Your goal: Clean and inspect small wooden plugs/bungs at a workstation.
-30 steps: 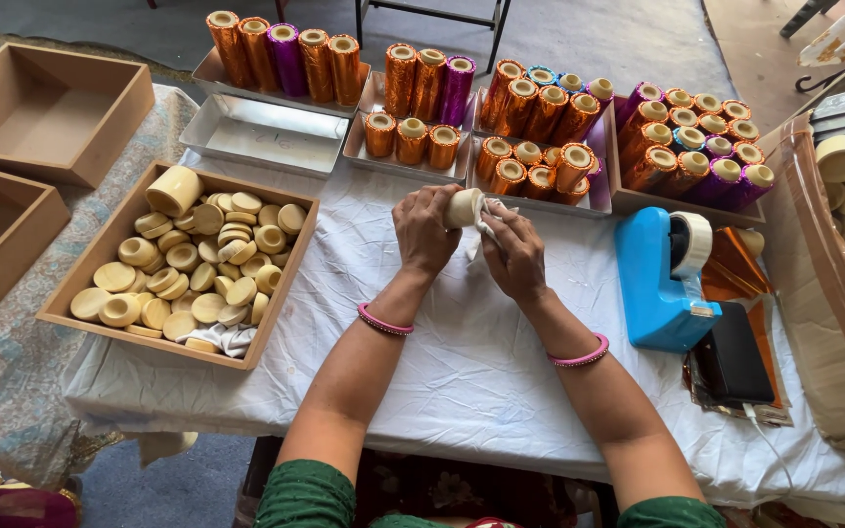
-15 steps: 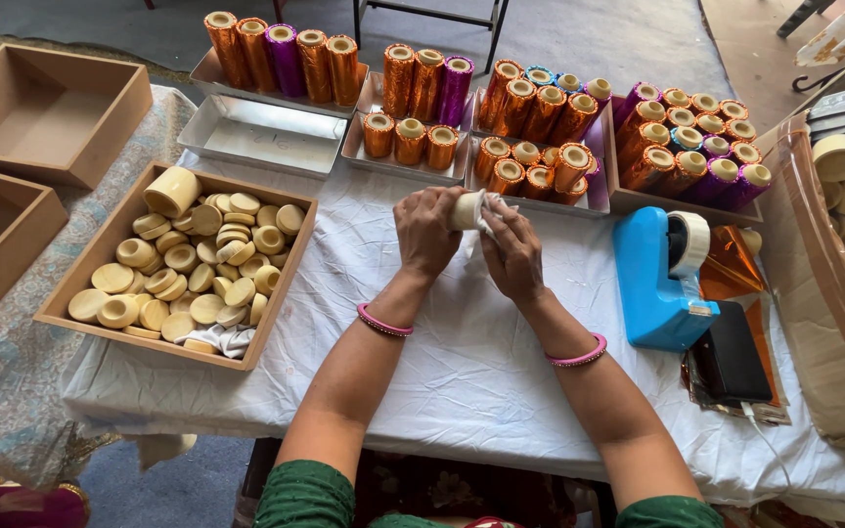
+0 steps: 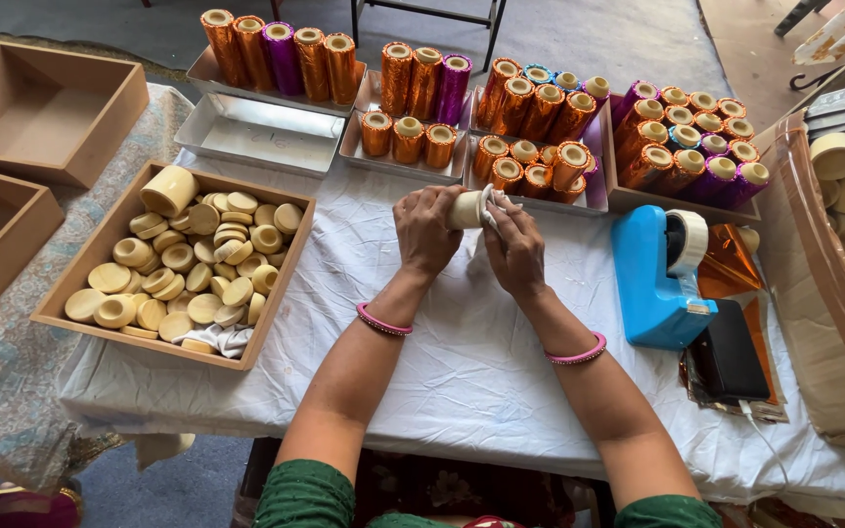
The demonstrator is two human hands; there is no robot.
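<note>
Left hand [image 3: 425,233] fingers clamp the cream cup [image 3: 466,208] above the cloth-covered table [image 3: 462,372], right hand [image 3: 514,252] pinching a rag [image 3: 499,205] to it; judged light, rigid, smooth, best gripped around its sides.

Cylinder: small cream cylinder [image 3: 466,208], lying sideways above the white cloth-covered table.
Cloth: white rag [image 3: 501,204] pressed against its right end.

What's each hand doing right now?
Left hand: closed around a cream cylinder.
Right hand: closed on a white cloth, pressed to the cylinder.
</note>
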